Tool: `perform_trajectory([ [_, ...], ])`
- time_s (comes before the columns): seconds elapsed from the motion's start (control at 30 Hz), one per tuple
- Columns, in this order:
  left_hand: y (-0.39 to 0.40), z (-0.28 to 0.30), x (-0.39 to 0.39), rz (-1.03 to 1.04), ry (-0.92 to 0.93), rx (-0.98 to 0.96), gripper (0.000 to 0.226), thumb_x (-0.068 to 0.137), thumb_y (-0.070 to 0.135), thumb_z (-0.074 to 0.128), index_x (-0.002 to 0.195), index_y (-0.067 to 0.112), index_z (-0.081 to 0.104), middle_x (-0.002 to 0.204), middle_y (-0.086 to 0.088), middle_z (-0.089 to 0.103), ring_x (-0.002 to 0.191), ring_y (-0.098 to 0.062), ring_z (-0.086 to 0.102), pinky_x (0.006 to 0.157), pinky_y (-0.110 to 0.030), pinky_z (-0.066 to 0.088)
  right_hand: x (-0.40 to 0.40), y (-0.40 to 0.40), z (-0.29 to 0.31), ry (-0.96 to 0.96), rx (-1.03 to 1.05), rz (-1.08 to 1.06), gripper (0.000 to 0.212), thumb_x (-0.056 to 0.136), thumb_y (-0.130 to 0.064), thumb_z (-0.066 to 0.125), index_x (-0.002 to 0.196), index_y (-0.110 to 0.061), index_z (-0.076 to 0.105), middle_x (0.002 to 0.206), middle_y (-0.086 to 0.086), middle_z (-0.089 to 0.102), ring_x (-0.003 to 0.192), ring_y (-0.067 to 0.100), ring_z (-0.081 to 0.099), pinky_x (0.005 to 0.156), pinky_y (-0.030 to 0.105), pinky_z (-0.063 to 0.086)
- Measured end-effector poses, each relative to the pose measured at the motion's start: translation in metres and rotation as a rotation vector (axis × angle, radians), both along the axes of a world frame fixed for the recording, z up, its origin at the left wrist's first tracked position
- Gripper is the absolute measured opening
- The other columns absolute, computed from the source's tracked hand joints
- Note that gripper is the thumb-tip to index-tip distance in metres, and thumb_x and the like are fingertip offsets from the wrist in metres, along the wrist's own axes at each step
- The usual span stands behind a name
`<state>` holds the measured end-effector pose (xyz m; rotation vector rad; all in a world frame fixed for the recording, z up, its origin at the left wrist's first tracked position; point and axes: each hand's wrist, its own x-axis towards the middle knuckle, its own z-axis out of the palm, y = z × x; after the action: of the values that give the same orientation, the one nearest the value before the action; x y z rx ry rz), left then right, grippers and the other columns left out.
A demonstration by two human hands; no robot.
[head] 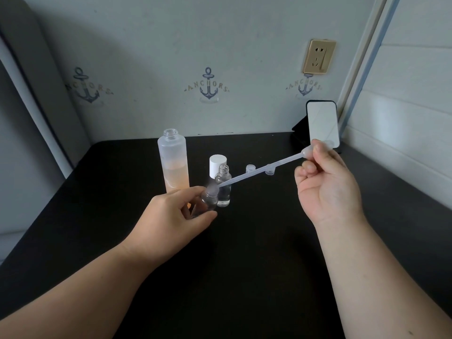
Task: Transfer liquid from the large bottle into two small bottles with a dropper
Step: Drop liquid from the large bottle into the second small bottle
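Gripping one small bottle (208,200) tilted in my left hand (171,214), thumb and fingers curled round it, I hold it just above the black table (244,265). My right hand (327,189) pinches the bulb of the dropper (264,167), whose tip meets that bottle's mouth. Just behind stands the second small bottle (223,185), uncapped, with a white cap (218,163) behind it. Left of those rises the large bottle (173,165), open and part full of pale orange liquid. Two small clear caps (250,168) lie farther back, and a phone (322,124) leans near the wall.
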<state>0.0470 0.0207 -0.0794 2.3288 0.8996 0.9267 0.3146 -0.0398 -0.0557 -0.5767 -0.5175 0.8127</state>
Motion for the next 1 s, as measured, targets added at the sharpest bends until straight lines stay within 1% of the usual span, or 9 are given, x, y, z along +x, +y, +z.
perform_trajectory([
  [0.13, 0.004, -0.006, 0.000, 0.035, 0.008, -0.082, 0.027, 0.080, 0.044, 0.076, 0.102, 0.048, 0.062, 0.088, 0.035, 0.064, 0.079, -0.001, 0.063, 0.069, -0.007, 0.046, 0.001, 0.000, -0.001, 0.082, -0.004, -0.001, 0.007, 0.089, -0.013, 0.071, 0.085, -0.012, 0.077, 0.075, 0.001, 0.068, 0.062, 0.011, 0.058, 0.061, 0.021, 0.049],
  [0.33, 0.006, -0.008, 0.001, -0.002, 0.008, -0.115, 0.051, 0.065, 0.066, 0.070, 0.109, 0.041, 0.064, 0.084, 0.035, 0.064, 0.073, 0.000, 0.063, 0.062, -0.010, 0.046, 0.000, 0.001, -0.001, 0.130, -0.025, 0.001, 0.010, 0.087, -0.014, 0.072, 0.095, -0.008, 0.071, 0.076, 0.001, 0.067, 0.062, 0.011, 0.060, 0.060, 0.022, 0.050],
  [0.47, 0.002, -0.005, -0.003, 0.025, -0.304, -0.100, 0.036, 0.085, 0.066, 0.059, 0.107, 0.037, 0.065, 0.091, 0.015, 0.071, 0.074, -0.010, 0.065, 0.063, -0.019, 0.051, -0.001, 0.001, -0.001, 0.148, -0.031, 0.002, 0.008, 0.088, -0.014, 0.071, 0.095, -0.009, 0.071, 0.075, 0.001, 0.068, 0.062, 0.011, 0.061, 0.061, 0.022, 0.050],
  [0.57, 0.005, -0.002, -0.008, 0.248, -0.522, -0.021, 0.017, 0.088, 0.056, 0.052, 0.096, 0.042, 0.056, 0.086, 0.010, 0.063, 0.074, -0.006, 0.060, 0.065, -0.025, 0.049, -0.002, 0.001, 0.000, 0.134, -0.024, 0.012, 0.005, 0.091, -0.014, 0.069, 0.092, -0.009, 0.069, 0.077, 0.001, 0.068, 0.064, 0.011, 0.062, 0.062, 0.022, 0.051],
  [0.63, 0.011, -0.003, -0.011, 0.396, -0.579, -0.008, 0.017, 0.087, 0.053, 0.056, 0.101, 0.045, 0.049, 0.094, 0.010, 0.056, 0.082, -0.005, 0.058, 0.071, -0.029, 0.050, -0.003, 0.001, 0.000, 0.120, -0.026, 0.015, 0.005, 0.093, -0.015, 0.067, 0.092, -0.010, 0.068, 0.078, 0.001, 0.068, 0.065, 0.011, 0.063, 0.063, 0.022, 0.052],
  [0.73, 0.022, -0.007, -0.011, 0.404, -0.514, -0.087, 0.052, 0.089, 0.040, 0.069, 0.133, 0.039, 0.041, 0.122, 0.008, 0.055, 0.107, -0.004, 0.057, 0.087, -0.028, 0.049, -0.004, 0.001, -0.001, 0.115, -0.031, 0.020, 0.006, 0.094, -0.014, 0.066, 0.090, -0.012, 0.068, 0.079, 0.001, 0.069, 0.068, 0.012, 0.065, 0.065, 0.023, 0.053],
  [0.83, 0.030, -0.011, -0.005, 0.347, -0.353, -0.231, 0.081, 0.087, 0.047, 0.070, 0.154, 0.033, 0.026, 0.140, 0.012, 0.053, 0.121, -0.005, 0.054, 0.097, -0.029, 0.045, -0.005, 0.001, -0.001, 0.104, -0.050, 0.029, 0.009, 0.095, -0.015, 0.066, 0.088, -0.013, 0.070, 0.081, 0.000, 0.070, 0.070, 0.011, 0.067, 0.067, 0.023, 0.055],
  [0.9, 0.033, -0.013, -0.001, 0.351, -0.266, -0.263, 0.081, 0.086, 0.052, 0.066, 0.154, 0.034, 0.027, 0.134, 0.013, 0.057, 0.115, -0.007, 0.056, 0.091, -0.028, 0.047, -0.006, 0.002, -0.001, 0.098, -0.060, 0.027, 0.012, 0.095, -0.015, 0.066, 0.085, -0.013, 0.072, 0.081, 0.000, 0.071, 0.070, 0.011, 0.067, 0.067, 0.023, 0.055],
  [1.0, 0.032, -0.015, 0.000, 0.352, -0.225, -0.233, 0.060, 0.088, 0.052, 0.064, 0.142, 0.036, 0.044, 0.110, 0.024, 0.061, 0.095, 0.003, 0.060, 0.073, -0.015, 0.043, -0.007, 0.002, -0.001, 0.084, -0.066, 0.026, 0.010, 0.095, -0.016, 0.066, 0.088, -0.012, 0.071, 0.081, 0.000, 0.071, 0.070, 0.011, 0.067, 0.067, 0.023, 0.055],
])
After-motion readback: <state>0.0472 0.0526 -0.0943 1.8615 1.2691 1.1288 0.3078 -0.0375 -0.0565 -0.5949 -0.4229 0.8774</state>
